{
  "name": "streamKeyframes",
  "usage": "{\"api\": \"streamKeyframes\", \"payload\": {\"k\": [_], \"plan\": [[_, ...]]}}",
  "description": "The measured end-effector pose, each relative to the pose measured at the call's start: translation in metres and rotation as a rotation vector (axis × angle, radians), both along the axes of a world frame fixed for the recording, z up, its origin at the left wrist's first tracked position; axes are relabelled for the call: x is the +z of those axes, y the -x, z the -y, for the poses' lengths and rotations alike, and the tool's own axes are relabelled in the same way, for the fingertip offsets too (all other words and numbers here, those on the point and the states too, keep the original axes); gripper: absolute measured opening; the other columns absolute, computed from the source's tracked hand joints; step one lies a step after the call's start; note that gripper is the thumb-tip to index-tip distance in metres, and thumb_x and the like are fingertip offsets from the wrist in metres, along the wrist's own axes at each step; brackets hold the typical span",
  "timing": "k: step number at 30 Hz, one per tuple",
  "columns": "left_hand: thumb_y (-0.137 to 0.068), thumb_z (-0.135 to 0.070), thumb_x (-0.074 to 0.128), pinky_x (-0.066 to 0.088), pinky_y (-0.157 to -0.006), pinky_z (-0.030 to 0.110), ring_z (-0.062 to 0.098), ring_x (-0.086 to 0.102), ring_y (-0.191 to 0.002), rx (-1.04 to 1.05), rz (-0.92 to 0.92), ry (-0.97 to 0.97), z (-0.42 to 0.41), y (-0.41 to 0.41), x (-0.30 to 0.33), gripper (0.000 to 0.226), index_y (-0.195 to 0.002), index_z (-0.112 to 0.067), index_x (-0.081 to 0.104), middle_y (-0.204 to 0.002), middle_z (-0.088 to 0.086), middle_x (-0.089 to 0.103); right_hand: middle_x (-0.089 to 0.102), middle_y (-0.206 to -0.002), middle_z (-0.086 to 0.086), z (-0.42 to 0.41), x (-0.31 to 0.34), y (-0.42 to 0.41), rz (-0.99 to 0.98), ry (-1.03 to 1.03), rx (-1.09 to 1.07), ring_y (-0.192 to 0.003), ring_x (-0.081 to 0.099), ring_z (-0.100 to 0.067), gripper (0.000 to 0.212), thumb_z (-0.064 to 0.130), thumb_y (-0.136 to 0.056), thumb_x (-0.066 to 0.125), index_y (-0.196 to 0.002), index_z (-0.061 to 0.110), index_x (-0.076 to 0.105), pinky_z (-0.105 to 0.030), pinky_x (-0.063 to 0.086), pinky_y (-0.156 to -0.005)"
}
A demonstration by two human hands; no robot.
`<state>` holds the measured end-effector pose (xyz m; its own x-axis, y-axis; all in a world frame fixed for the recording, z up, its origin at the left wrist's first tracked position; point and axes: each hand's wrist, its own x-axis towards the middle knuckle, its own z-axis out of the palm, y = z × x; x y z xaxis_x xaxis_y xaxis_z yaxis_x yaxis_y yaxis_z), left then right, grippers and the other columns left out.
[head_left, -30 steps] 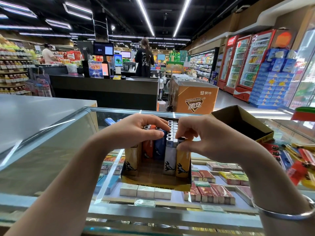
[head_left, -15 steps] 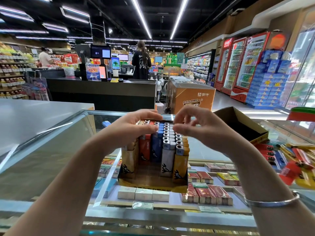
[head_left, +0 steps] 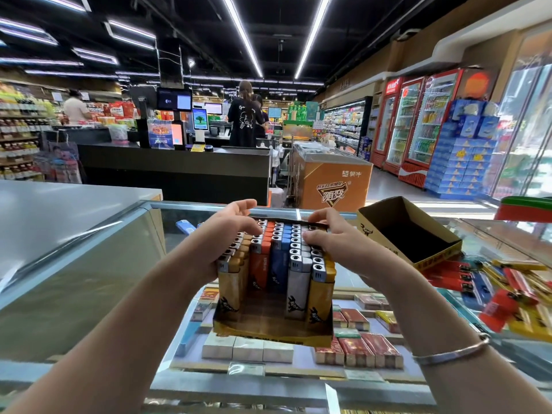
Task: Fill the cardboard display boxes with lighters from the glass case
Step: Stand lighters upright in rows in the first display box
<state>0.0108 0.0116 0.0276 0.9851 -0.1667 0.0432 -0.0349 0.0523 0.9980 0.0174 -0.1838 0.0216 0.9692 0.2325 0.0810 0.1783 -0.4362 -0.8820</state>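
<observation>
display box, on the glass tabletop: lighter rows upright, front floor bare. left hand fingers relaxed against left row; right hand fingertips pressing tops, grasping nothing. empty box right; loose lighters beyond.

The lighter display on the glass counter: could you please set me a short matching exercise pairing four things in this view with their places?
Things:
1. display box
2. empty box
3. loose lighters
4. silver bracelet

Places:
A. on the right wrist
B. in a heap at the right edge of the glass counter
C. between the left hand and the right hand
D. tilted, behind the right hand

Pairs: 1-C, 2-D, 3-B, 4-A
</observation>
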Motion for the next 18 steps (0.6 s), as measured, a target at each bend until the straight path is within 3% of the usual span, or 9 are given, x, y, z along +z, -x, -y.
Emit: {"api": "streamKeyframes", "payload": {"k": [5, 10, 13, 15, 18], "plan": [[-0.079, 0.010, 0.042, 0.056, -0.068, 0.034, 0.030, 0.057, -0.107, -0.103, -0.019, 0.272, 0.012, 0.006, -0.005, 0.055, -0.129, -0.013, 0.040, -0.123, 0.001, 0.047, 0.048, -0.107, -0.003, 0.011, 0.002, -0.006, 0.028, 0.049, -0.106, -0.080, 0.055, -0.010, 0.021, 0.026, -0.094, 0.051, -0.111, 0.022, 0.039, -0.014, 0.042, -0.048], [-0.073, 0.010, 0.041, 0.053, -0.071, 0.035, 0.027, 0.053, -0.112, -0.096, -0.025, 0.374, 0.017, 0.002, -0.015, 0.057, -0.125, -0.011, 0.046, -0.129, 0.004, 0.048, 0.048, -0.112, -0.005, 0.011, -0.005, -0.013, 0.094, 0.001, -0.196, -0.092, 0.052, -0.018, 0.013, 0.027, -0.091, 0.055, -0.096, 0.026, 0.044, -0.028, 0.042, -0.067], [-0.067, 0.001, 0.047, 0.052, -0.074, 0.035, 0.022, 0.057, -0.101, -0.082, -0.054, 0.469, 0.012, -0.006, -0.019, 0.052, -0.118, -0.011, 0.052, -0.122, 0.004, 0.055, 0.049, -0.115, -0.009, 0.010, -0.005, -0.014, 0.094, -0.046, -0.225, -0.099, 0.054, -0.025, 0.013, 0.024, -0.088, 0.058, -0.093, 0.026, 0.045, -0.036, 0.047, -0.078], [-0.079, 0.003, 0.046, 0.050, -0.078, 0.035, 0.021, 0.057, -0.103, 0.033, -0.016, 0.346, 0.007, -0.015, -0.021, 0.036, -0.111, -0.012, 0.055, -0.118, 0.006, 0.058, 0.049, -0.115, -0.009, 0.010, -0.005, -0.014, 0.086, -0.067, -0.226, -0.099, 0.054, -0.025, 0.014, 0.023, -0.088, 0.059, -0.092, 0.026, 0.045, -0.037, 0.048, -0.078], [-0.090, 0.003, 0.040, 0.045, -0.087, 0.032, 0.018, 0.053, -0.109, 0.328, 0.217, -0.177, -0.005, -0.036, -0.033, 0.032, -0.115, -0.011, 0.055, -0.120, 0.006, 0.057, 0.050, -0.114, -0.009, 0.010, -0.005, -0.015, 0.098, -0.062, -0.228, -0.096, 0.054, -0.023, 0.015, 0.024, -0.088, 0.059, -0.091, 0.026, 0.045, -0.031, 0.044, -0.067]]}}
